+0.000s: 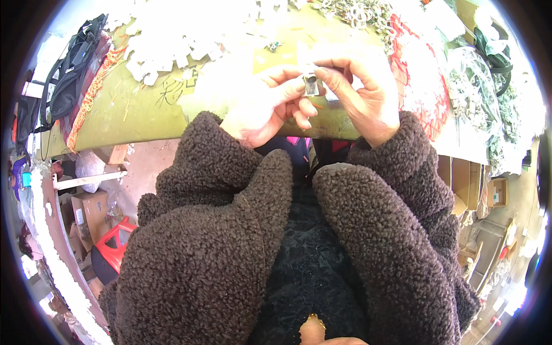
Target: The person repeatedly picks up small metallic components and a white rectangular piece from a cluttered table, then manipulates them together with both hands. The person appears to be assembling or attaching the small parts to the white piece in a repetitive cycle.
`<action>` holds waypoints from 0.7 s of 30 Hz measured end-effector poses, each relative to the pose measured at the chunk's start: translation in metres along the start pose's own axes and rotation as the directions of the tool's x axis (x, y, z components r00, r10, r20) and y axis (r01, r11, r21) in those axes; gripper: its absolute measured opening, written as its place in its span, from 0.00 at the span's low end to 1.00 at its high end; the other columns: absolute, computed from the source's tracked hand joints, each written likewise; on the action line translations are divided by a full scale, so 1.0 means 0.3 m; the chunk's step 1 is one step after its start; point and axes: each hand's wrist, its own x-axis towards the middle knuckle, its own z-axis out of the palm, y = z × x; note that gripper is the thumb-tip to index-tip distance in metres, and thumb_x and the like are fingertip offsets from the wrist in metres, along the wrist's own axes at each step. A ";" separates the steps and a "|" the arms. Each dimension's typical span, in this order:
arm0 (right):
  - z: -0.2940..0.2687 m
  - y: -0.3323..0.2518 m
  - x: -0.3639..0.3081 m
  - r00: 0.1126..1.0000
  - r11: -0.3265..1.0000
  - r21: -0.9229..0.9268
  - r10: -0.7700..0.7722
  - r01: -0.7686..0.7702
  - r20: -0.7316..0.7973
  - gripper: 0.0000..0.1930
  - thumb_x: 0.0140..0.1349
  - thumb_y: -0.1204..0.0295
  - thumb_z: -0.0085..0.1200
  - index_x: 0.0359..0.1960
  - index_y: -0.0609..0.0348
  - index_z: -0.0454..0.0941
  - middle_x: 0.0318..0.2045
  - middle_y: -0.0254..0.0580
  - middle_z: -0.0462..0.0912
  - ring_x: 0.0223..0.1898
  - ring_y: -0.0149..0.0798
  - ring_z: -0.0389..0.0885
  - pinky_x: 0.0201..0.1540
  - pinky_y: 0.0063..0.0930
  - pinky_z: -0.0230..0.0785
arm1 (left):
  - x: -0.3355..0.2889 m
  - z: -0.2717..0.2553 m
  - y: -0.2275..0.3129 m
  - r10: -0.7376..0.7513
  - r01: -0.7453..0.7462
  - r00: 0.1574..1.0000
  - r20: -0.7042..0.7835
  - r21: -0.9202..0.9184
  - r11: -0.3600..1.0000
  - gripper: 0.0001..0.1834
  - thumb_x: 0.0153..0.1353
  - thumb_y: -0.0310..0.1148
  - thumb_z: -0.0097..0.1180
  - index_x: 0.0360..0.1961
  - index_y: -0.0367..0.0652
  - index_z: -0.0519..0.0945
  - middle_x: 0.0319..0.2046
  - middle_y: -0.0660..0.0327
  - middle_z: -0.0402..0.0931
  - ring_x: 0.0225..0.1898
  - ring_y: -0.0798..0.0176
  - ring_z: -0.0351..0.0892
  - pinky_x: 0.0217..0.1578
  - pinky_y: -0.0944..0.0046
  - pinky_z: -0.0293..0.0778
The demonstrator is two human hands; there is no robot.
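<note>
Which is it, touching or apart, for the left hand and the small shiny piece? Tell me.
Touching: the head view shows the left hand with its thumb tip against the small shiny piece's left edge, no gap visible.

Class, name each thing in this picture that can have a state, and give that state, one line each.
Left hand: fingers curled, pinching the small shiny piece
Right hand: thumb and forefinger closed at the piece's upper edge
Small shiny piece: held
Brown fleecy jacket: worn, open in front
White pieces: loose, scattered
Red netting: fill unclear through glare
</note>
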 end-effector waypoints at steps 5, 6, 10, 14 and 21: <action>-0.013 0.003 -0.002 0.997 0.987 -0.143 -0.071 0.072 0.012 0.07 0.60 0.75 0.55 0.39 0.62 0.78 0.27 0.34 0.79 0.28 0.26 0.76 0.32 0.19 0.70 | 0.006 0.004 -0.006 0.009 -0.009 1.000 0.023 -0.006 1.000 0.13 0.65 0.27 0.46 0.48 0.32 0.71 0.34 0.55 0.76 0.30 0.62 0.79 0.27 0.65 0.80; -0.015 0.002 -0.001 0.996 0.979 -0.183 -0.083 0.087 0.026 0.07 0.61 0.74 0.54 0.39 0.61 0.78 0.28 0.38 0.79 0.30 0.29 0.77 0.33 0.22 0.71 | 0.005 0.003 -0.005 0.008 -0.008 1.000 0.023 -0.002 1.000 0.13 0.65 0.27 0.46 0.48 0.32 0.71 0.34 0.55 0.76 0.30 0.62 0.79 0.27 0.65 0.80; -0.017 0.000 -0.005 0.994 0.971 -0.214 -0.100 0.107 0.043 0.08 0.62 0.72 0.52 0.40 0.61 0.76 0.29 0.41 0.80 0.30 0.33 0.79 0.34 0.25 0.73 | 0.002 0.003 -0.002 0.016 -0.015 0.999 0.050 -0.012 1.000 0.13 0.65 0.27 0.46 0.48 0.32 0.72 0.33 0.55 0.76 0.29 0.62 0.79 0.27 0.65 0.80; -0.001 0.001 0.000 0.999 1.000 -0.026 -0.003 0.004 0.033 0.10 0.63 0.71 0.52 0.42 0.62 0.75 0.30 0.42 0.80 0.31 0.32 0.79 0.34 0.24 0.73 | -0.003 0.000 0.004 0.014 -0.014 1.000 0.016 0.002 1.000 0.12 0.65 0.27 0.47 0.47 0.32 0.72 0.32 0.55 0.76 0.29 0.63 0.79 0.27 0.65 0.80; 0.004 0.006 0.005 0.998 0.990 -0.130 -0.039 0.046 0.057 0.10 0.63 0.71 0.52 0.43 0.63 0.74 0.30 0.41 0.80 0.30 0.30 0.79 0.32 0.23 0.73 | -0.004 -0.008 0.010 0.010 -0.010 1.000 0.008 0.049 0.999 0.12 0.65 0.28 0.47 0.47 0.32 0.72 0.33 0.55 0.76 0.29 0.63 0.79 0.27 0.65 0.79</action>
